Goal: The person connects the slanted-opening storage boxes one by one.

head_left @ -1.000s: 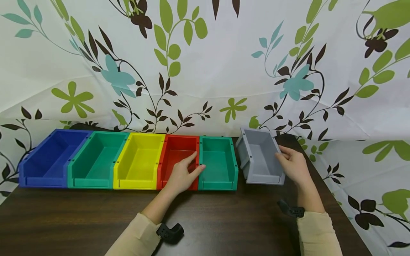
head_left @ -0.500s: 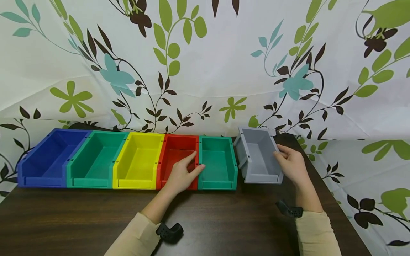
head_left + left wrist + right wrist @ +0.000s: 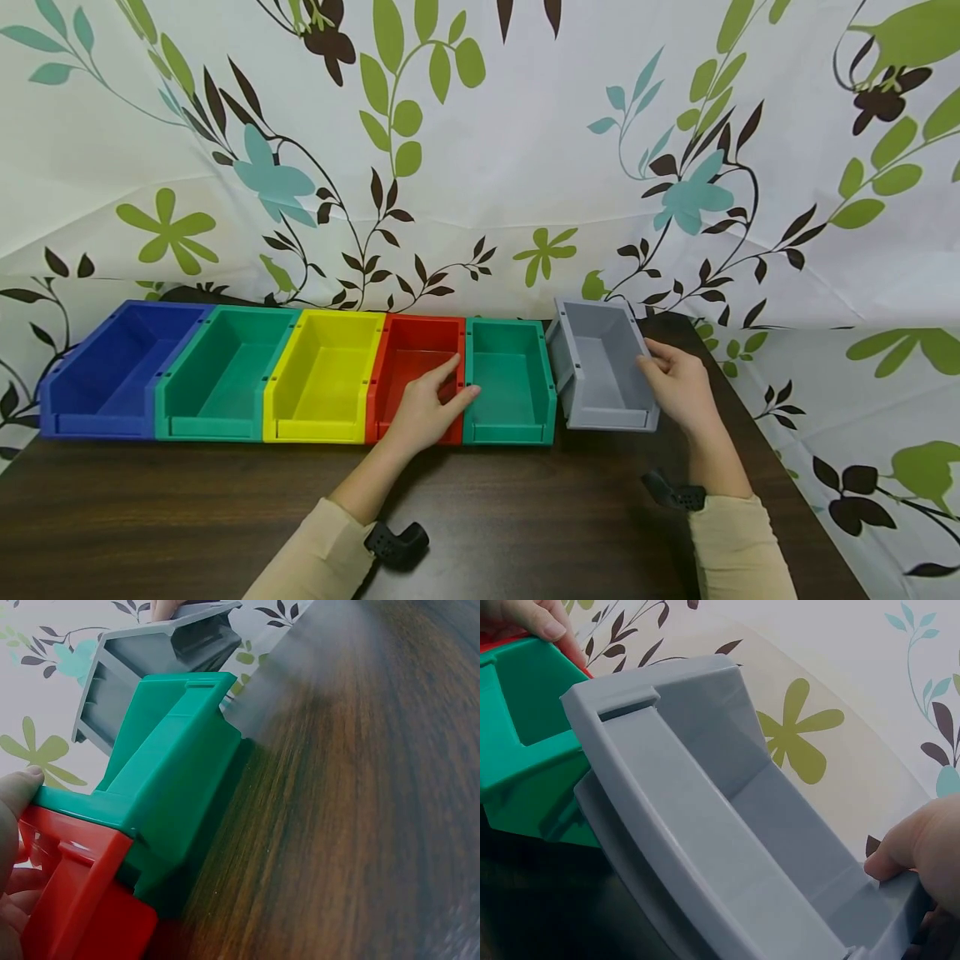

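My right hand (image 3: pixel 681 385) grips the right side wall of a grey storage bin (image 3: pixel 603 367), with the thumb over its rim in the right wrist view. The grey bin leans and looks raised off the table, with a narrow gap to its left. Left of it stands a green bin (image 3: pixel 510 383), joined side to side with a red bin (image 3: pixel 408 346). My left hand (image 3: pixel 423 412) pinches the adjoining walls of these two, thumb on the green bin's side and fingers inside the red one. Those fingers are partly hidden in the left wrist view.
Further left in the row stand a yellow bin (image 3: pixel 326 375), another green bin (image 3: pixel 228 375) and a blue bin (image 3: pixel 127 375). All sit on a dark wooden table (image 3: pixel 525 517). Behind it hangs a leaf-patterned white cloth (image 3: pixel 510 150). The table's right edge runs past my right arm.
My right hand has brought the grey bin slightly left, nearer the green bin. The left hand and the row of bins stay where they were.
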`<state>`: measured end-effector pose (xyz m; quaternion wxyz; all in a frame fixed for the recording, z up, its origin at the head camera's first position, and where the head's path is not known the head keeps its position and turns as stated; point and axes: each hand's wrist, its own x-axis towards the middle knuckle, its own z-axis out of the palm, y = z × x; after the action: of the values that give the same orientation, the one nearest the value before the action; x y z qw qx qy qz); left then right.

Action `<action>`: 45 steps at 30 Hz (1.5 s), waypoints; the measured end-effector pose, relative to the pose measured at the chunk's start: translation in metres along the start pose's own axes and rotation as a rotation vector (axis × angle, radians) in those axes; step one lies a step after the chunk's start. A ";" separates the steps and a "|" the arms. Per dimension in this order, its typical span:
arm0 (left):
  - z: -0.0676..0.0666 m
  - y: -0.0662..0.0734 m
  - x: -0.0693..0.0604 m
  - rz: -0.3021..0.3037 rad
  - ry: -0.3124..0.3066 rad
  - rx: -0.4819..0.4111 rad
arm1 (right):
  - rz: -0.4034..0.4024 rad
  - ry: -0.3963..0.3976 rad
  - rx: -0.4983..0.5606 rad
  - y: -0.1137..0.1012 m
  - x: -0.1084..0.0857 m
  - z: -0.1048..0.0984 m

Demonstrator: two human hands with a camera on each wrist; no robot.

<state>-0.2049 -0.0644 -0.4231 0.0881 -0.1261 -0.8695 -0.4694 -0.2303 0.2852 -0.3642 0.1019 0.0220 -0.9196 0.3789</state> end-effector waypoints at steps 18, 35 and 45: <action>0.001 -0.001 0.000 0.002 0.002 0.003 | -0.035 0.000 -0.089 -0.006 -0.003 0.000; 0.000 0.000 0.002 -0.010 -0.013 0.009 | -0.137 0.197 -0.092 -0.015 -0.004 0.008; 0.000 0.000 0.001 -0.009 -0.015 0.011 | -0.566 0.350 -0.089 -0.027 -0.008 0.032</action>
<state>-0.2061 -0.0643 -0.4231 0.0800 -0.1252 -0.8733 -0.4640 -0.2250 0.2431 -0.3689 0.3604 0.2067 -0.8611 0.2929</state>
